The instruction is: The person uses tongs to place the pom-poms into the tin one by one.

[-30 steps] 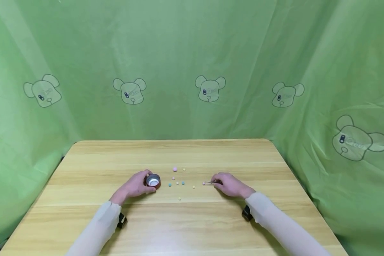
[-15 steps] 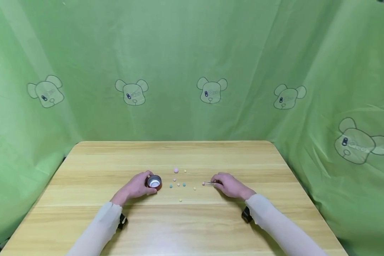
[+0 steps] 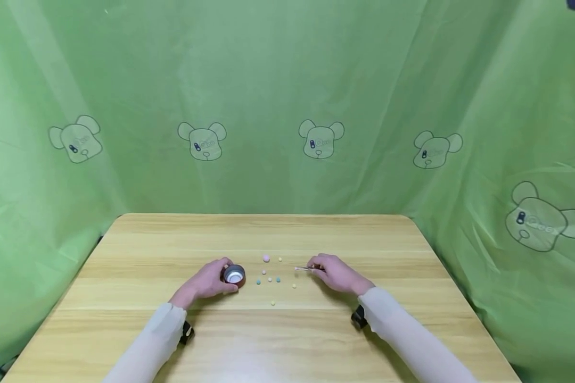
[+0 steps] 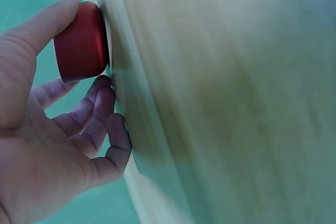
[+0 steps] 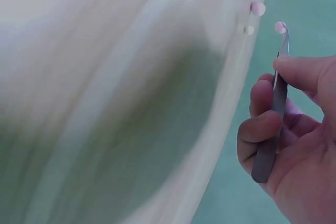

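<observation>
My left hand (image 3: 210, 280) grips a small round red tin (image 4: 81, 43) on the table, thumb on one side and fingers on the other. In the head view the silvery inside of the tin faces up. My right hand (image 3: 337, 273) holds a pair of metal tweezers (image 5: 273, 119) with a bent tip, pinched between thumb and fingers. A small pink ball (image 5: 280, 27) is caught at the tweezer tips, raised above the tabletop. Between the two hands lie several little balls, among them a larger pink ball (image 3: 266, 258), a blue ball (image 3: 278, 279) and a yellow ball (image 3: 273, 303).
The wooden table (image 3: 278, 340) has a light grain and rounded far corners. Green cloth (image 3: 259, 69) printed with bear heads hangs behind it and along both sides. Dark wrist cameras sit under both pale sleeves (image 3: 146, 340).
My right hand has lifted the tweezers with the pink ball off the table and shifted slightly left. The left hand keeps its grip on the tin. The head view has tilted a little.
</observation>
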Motion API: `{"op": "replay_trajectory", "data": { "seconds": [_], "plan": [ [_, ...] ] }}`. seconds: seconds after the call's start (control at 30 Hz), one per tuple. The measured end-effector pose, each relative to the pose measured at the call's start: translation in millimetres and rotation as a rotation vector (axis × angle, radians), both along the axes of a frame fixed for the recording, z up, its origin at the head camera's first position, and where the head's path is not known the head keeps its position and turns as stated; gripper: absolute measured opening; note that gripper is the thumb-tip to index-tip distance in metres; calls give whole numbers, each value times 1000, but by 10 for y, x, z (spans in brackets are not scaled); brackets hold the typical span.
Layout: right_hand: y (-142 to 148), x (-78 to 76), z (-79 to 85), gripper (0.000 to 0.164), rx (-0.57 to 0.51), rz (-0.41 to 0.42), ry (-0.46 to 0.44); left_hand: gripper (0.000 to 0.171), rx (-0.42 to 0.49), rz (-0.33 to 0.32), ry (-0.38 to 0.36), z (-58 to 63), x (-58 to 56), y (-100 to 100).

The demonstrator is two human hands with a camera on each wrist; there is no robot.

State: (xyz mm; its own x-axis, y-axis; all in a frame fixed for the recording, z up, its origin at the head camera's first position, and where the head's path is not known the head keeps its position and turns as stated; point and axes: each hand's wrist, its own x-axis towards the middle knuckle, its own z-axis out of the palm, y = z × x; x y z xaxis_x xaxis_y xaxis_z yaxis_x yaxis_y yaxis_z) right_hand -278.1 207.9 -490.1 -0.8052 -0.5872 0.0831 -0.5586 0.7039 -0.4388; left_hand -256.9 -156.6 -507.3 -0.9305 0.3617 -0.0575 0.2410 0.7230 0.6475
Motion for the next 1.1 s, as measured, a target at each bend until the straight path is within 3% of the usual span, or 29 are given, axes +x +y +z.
{"op": "replay_trajectory", "data": {
  "seconds": [0.6,0.87,1.1],
  "plan": [
    [-324,-34,96,14,-30,42,-14,47,5,7,4,-48,-26,-12],
    [-532,-55,197,13,-30,95,29,45,11,7,-2,-21,-32,-3],
    [-697,-81,240,14,-34,93,-2,44,-1,16,-1,10,-22,20]
  ]
}}
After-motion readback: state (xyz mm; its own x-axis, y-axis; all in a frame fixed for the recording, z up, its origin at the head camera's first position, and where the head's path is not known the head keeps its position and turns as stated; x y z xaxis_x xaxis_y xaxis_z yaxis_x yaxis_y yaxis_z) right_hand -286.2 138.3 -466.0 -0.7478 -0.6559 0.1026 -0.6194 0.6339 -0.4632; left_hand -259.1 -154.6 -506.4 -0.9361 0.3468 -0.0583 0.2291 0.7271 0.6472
